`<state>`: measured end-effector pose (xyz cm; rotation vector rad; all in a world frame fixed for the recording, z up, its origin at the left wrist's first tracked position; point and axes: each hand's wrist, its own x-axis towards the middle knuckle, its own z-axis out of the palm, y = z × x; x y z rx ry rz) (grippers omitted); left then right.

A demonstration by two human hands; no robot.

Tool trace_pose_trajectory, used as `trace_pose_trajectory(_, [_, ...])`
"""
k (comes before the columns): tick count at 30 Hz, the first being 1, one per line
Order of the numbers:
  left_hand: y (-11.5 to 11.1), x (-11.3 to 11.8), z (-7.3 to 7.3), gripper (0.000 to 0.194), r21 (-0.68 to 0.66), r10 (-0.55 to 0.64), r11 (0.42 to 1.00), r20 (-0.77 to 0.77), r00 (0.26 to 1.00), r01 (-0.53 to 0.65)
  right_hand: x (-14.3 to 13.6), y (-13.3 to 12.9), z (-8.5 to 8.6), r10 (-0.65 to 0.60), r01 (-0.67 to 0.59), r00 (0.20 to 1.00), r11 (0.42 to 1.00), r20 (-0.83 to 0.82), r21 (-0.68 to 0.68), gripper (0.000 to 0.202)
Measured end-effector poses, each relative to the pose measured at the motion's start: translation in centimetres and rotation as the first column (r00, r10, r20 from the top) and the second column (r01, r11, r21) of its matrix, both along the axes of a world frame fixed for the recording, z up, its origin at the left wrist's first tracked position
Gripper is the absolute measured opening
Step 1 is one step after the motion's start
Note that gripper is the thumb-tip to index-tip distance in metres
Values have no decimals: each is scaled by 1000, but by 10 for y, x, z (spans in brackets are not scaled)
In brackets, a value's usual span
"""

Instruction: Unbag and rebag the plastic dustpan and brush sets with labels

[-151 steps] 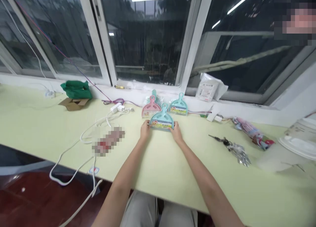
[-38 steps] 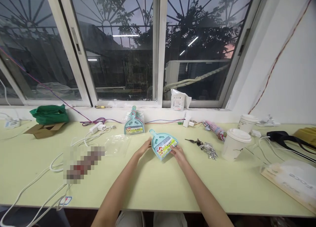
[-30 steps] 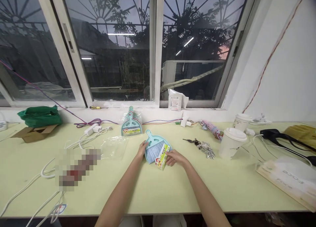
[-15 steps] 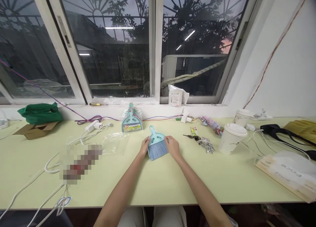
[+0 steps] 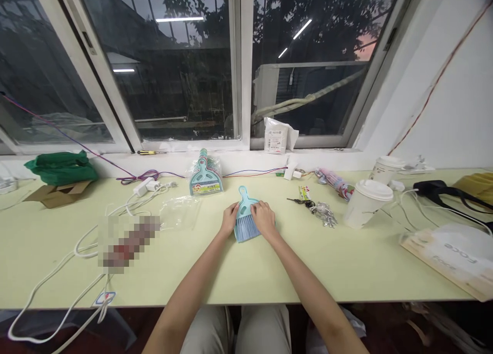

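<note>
- Centrally in the head view, the light-blue dustpan set (image 5: 246, 225), a pan with a brush nested in it, lies between the two hands, its handle pointing toward the window and its bristles toward the person.
- The left hand (image 5: 230, 218) is closed on the pan's left edge; the right hand (image 5: 265, 218) has its fingers bent together and clamped over the set's upper right part.
- Both forearms reach forward from the lower edge and converge over the desk (image 5: 173, 284), with the backs of the hands turned mostly upward.
- Behind the left hand, toward the window, stands a stack of dustpans (image 5: 206, 182) in clear wrap; a clear plastic wrapper (image 5: 179, 213) lies to the left.
- Right of the right hand are a bunch of keys (image 5: 324, 214), a small printed label (image 5: 304, 192) and a lidded paper cup (image 5: 366, 205).
- The right hand covers the set's right side, so the thumb's exact hold is hard to see; a pixelated object (image 5: 129, 243) on the left cannot be made out, and the upper arms are cut off.
</note>
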<state>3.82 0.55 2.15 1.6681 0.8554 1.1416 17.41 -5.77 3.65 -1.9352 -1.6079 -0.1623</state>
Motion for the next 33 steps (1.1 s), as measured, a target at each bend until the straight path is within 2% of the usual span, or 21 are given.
trace_pose_trajectory(2, [-8, 2, 6, 51, 60, 91, 994, 10, 996, -91, -6, 0, 0, 12, -12, 1000, 1000, -3, 17, 27])
trace_pose_trajectory(3, [-12, 3, 9, 51, 83, 101, 991, 9, 995, -101, -8, 0, 0, 7, -6, 1000, 1000, -24, 28, 28])
trace_pose_trajectory(6, [-11, 1, 15, 50, 111, 19, 994, -19, 1000, -16, -8, -2, 7, -4, 16, 989, 996, -146, 83, 26])
trace_pose_trajectory(8, [-1, -6, 15, 47, 99, 21, 995, -43, 999, -17, 1, -6, 18, 8, 31, 968, 988, -252, 149, 30])
trace_pose_trajectory(11, [21, -26, 12, 42, 93, 215, 974, -84, 973, -207, 25, -15, 36, 56, 25, 938, 973, -341, 230, 38])
trace_pose_trajectory(13, [34, -42, 10, 40, 95, 314, 948, -134, 940, -303, 44, -20, 43, 44, 15, 956, 981, -291, 196, 35])
trace_pose_trajectory(15, [42, -57, 10, 36, 96, 359, 933, -237, 903, -346, 60, -24, 40, -47, 60, 984, 996, -171, 73, 29])
trace_pose_trajectory(17, [44, -68, 9, 29, 95, 372, 926, -393, 841, -365, 72, -24, 28, -149, 146, 988, 987, -30, -68, 25])
trace_pose_trajectory(19, [44, -74, 8, 23, 111, 368, 923, -536, 760, -368, 79, -22, 12, -193, 205, 977, 964, 87, -171, 26])
trace_pose_trajectory(22, [39, -75, 6, 27, 224, 427, 900, -631, 648, -375, 82, -16, -5, -212, 252, 960, 940, 183, -231, 31])
trace_pose_trajectory(25, [36, -74, 7, 31, 320, 468, 883, -671, 576, -344, 81, -13, -10, -213, 261, 958, 927, 193, -270, 30])
trace_pose_trajectory(28, [35, -74, 10, 20, 313, 418, 907, -754, 507, -283, 80, -12, -7, -212, 252, 965, 912, 155, -324, 23])
trace_pose_trajectory(30, [34, -73, 10, 17, 300, 399, 914, -790, 465, -275, 78, -12, -3, -221, 247, 968, 921, 118, -300, 21])
trace_pose_trajectory(33, [28, -62, 8, 18, 290, 374, 926, -795, 478, -242, 67, -11, 1, -197, 193, 980, 959, 0, -207, 20])
